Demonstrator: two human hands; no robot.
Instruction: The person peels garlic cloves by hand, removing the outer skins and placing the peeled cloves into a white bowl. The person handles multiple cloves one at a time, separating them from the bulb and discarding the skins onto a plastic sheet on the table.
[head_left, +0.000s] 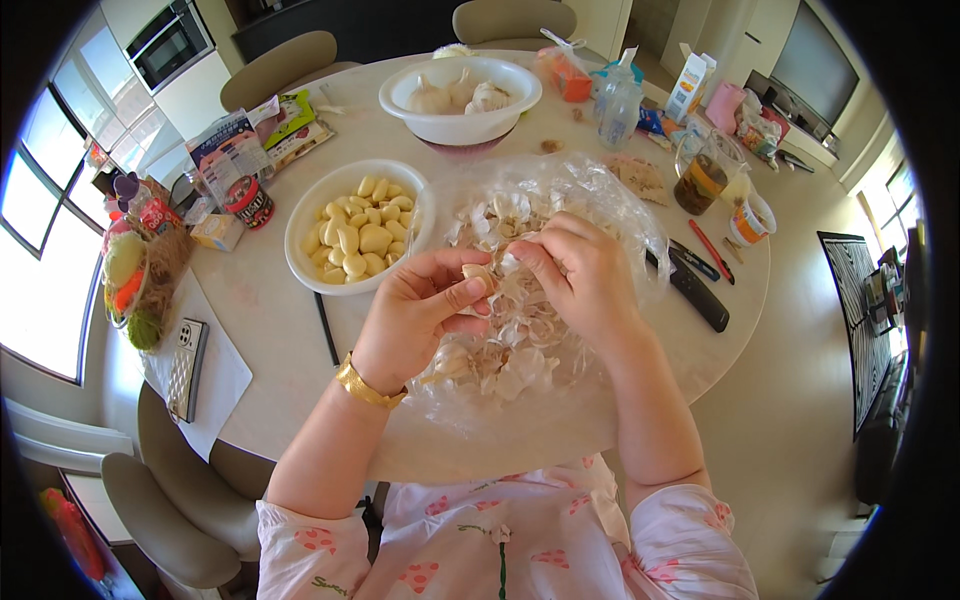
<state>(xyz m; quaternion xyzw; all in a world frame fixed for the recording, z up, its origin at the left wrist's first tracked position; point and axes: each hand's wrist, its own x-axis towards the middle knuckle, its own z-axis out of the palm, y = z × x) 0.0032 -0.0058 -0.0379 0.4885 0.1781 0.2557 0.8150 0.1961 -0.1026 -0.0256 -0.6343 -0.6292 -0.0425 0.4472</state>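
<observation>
My left hand pinches a garlic clove with skin on it between thumb and fingers. Just right of it, my right hand has thumb and forefinger closed on a whitish bit that looks like garlic skin. Both hands are above a heap of garlic skins on a clear plastic bag. A partly broken garlic bulb lies at the heap's near left. Peeled cloves fill much of a white bowl to the left. Whole garlic bulbs sit in another white bowl at the back.
Right of the bag lie a black remote control, a red pen-like object and a glass pitcher with dark contents. A phone rests at the left edge on a white sheet. Snack packs and a plastic bottle stand farther back.
</observation>
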